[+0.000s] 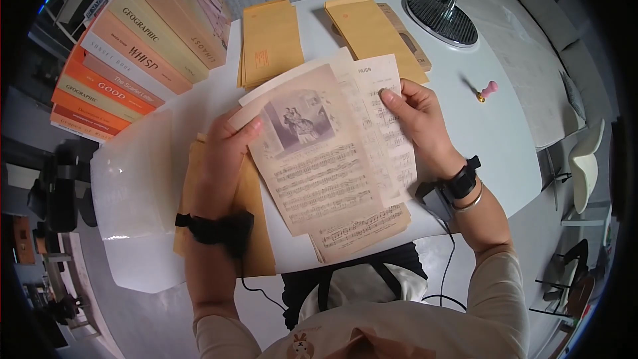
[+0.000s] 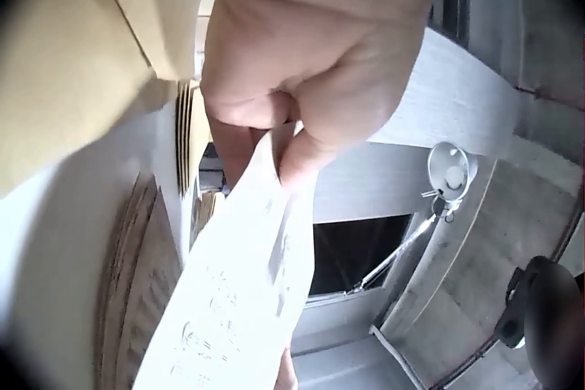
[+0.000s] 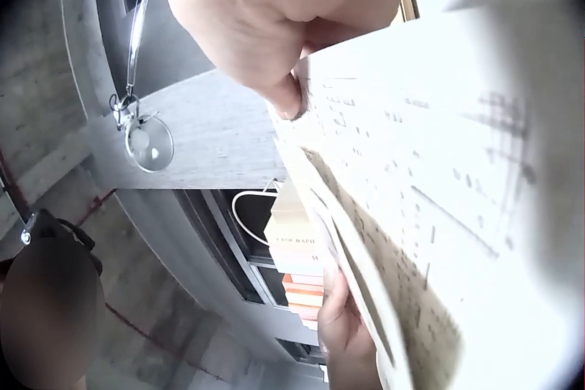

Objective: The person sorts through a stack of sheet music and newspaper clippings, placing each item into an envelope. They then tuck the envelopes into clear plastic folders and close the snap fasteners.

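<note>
Several aged sheets of printed music are held up above the table. The left hand (image 1: 232, 134) pinches the left edge of the front sheet (image 1: 312, 186), which has a picture of figures above its staves; that pinch also shows in the left wrist view (image 2: 302, 88). On the right, the right hand (image 1: 425, 119) grips a sheet headed "PAIGN" (image 1: 392, 133), thumb on its face, partly behind the front sheet. In the right wrist view the right hand (image 3: 283, 15) holds the sheet's edge. A small stack of music sheets (image 1: 362, 236) lies below, at the table's near edge.
Brown envelopes (image 1: 269, 40) and more envelopes (image 1: 375, 33) over a book lie at the back. Another envelope (image 1: 249, 226) lies under the left forearm, beside clear plastic (image 1: 133, 179). Books (image 1: 133, 46) stand left. A lamp base (image 1: 442, 20) and pink-handled stamp (image 1: 488, 90) are right.
</note>
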{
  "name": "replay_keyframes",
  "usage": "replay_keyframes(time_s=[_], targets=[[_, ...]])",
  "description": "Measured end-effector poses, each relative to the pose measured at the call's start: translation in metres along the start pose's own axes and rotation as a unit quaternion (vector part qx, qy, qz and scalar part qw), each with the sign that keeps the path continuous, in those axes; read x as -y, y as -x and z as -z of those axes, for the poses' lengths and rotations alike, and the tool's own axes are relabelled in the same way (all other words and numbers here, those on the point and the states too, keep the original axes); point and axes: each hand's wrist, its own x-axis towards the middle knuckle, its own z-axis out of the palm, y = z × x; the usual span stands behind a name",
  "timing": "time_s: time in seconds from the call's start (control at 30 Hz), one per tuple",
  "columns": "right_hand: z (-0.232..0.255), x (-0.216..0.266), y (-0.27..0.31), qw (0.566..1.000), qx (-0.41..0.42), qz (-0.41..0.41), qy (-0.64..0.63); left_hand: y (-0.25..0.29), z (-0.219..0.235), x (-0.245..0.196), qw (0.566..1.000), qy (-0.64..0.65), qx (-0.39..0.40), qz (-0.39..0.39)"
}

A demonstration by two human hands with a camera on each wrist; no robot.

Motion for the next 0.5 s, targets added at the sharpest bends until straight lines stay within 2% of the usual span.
replay_keyframes(time_s=[0.13,0.23,0.33,0.4,0.5], targets=[[-0.001,0.0,0.001,1.0,0.0,-0.01,-0.002,-0.001,-0.001,-0.003,0.999,0.039,0.024,0.0],[-0.001,-0.002,0.0,1.0,0.001,-0.013,0.006,0.001,-0.006,-0.01,0.999,-0.019,0.014,0.037],[-0.005,-0.001,0.001,1.0,-0.006,-0.014,0.005,0.0,-0.006,-0.007,0.999,0.017,0.039,0.026],[-0.007,-0.001,0.002,1.0,-0.003,-0.02,0.009,0.001,-0.009,-0.011,0.998,-0.033,0.013,0.045],[-0.006,-0.006,0.003,0.999,0.023,-0.026,0.002,0.001,-0.019,-0.006,0.999,-0.032,-0.008,0.04]])
